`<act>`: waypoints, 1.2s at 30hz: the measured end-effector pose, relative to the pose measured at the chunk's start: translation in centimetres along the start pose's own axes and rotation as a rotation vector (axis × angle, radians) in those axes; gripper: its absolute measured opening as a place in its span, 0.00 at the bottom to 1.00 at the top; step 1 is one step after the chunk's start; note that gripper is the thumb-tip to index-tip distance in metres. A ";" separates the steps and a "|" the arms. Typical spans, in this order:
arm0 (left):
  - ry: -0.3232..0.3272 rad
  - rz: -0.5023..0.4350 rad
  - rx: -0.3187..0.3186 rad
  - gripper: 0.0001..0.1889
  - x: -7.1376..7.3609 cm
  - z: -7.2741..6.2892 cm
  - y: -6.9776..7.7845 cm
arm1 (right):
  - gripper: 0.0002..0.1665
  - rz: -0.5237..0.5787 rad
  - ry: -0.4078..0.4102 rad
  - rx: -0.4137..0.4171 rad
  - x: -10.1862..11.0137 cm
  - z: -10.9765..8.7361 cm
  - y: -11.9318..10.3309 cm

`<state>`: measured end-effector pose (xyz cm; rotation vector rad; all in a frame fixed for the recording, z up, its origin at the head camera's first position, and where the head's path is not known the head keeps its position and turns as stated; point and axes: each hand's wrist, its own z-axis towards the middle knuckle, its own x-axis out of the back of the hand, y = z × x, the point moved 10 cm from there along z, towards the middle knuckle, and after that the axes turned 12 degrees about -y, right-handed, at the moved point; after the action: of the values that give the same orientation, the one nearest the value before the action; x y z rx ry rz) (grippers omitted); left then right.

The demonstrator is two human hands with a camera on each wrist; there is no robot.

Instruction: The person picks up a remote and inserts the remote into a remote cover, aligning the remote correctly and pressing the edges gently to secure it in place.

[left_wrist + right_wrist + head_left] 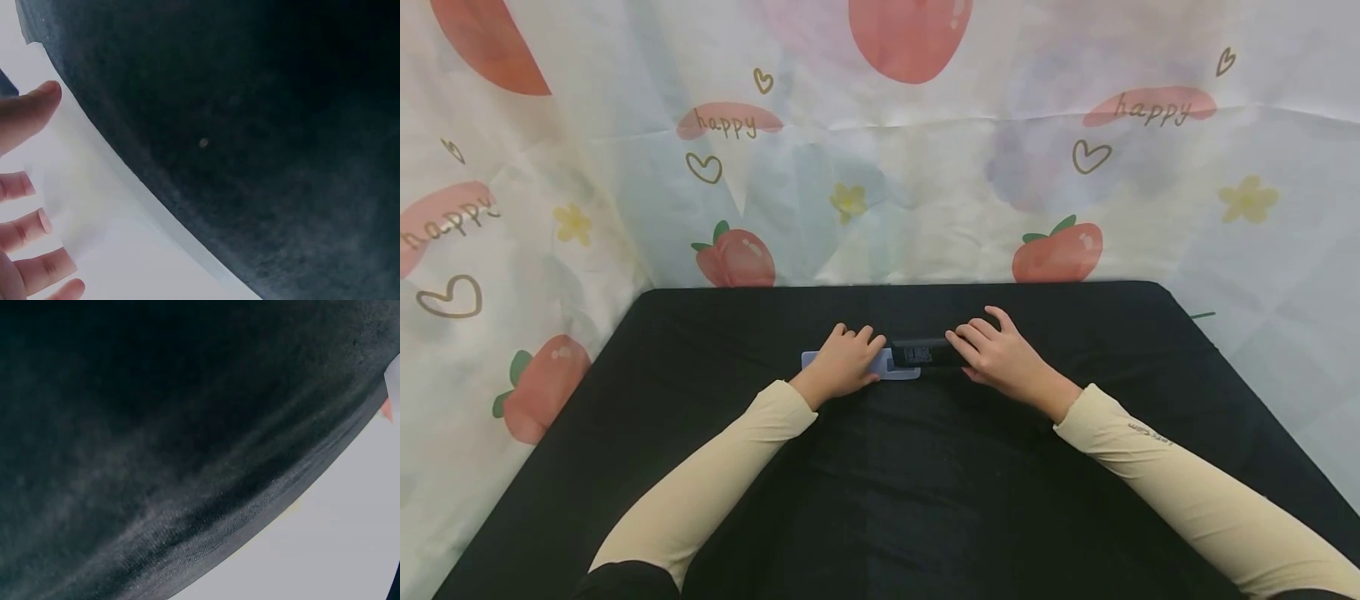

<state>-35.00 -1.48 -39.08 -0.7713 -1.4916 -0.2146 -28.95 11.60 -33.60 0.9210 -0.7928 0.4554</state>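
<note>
My left hand [847, 362] lies over a pale blue flat piece with rounded corners [904, 374], fingers over its far side and thumb at the near edge. Most of the middle of that piece is hidden under the hand. In the left wrist view the thumb and fingers [49, 270] show at the left side, against white. To the right, a black block with small pale print [919, 354] overlaps the pale blue piece's right end. My right hand [1003, 358] grips the block's right end, index finger raised. The right wrist view shows no hand.
A black cloth [925, 500] covers the table, with its far edge just beyond my hands. Behind it hangs a pale curtain [917, 183] printed with fruit, hearts and flowers, which also runs down the left and right sides.
</note>
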 end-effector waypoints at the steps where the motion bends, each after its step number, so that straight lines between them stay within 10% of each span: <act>1: -0.005 -0.004 0.000 0.27 -0.1 0.0 0.0 | 0.37 -0.001 -0.006 0.005 -0.1 0.0 -0.1; 16: -0.094 -0.197 0.062 0.21 0.2 1.1 -0.5 | 0.35 0.047 -0.074 0.062 -0.6 0.0 -1.1; 36: -0.009 -0.139 0.042 0.12 1.3 2.6 0.4 | 0.36 0.028 -0.098 0.080 -1.0 -0.2 -1.7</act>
<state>-36.79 0.72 -38.27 -0.6357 -1.5555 -0.2836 -28.34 10.80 -35.32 1.0137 -0.8831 0.4720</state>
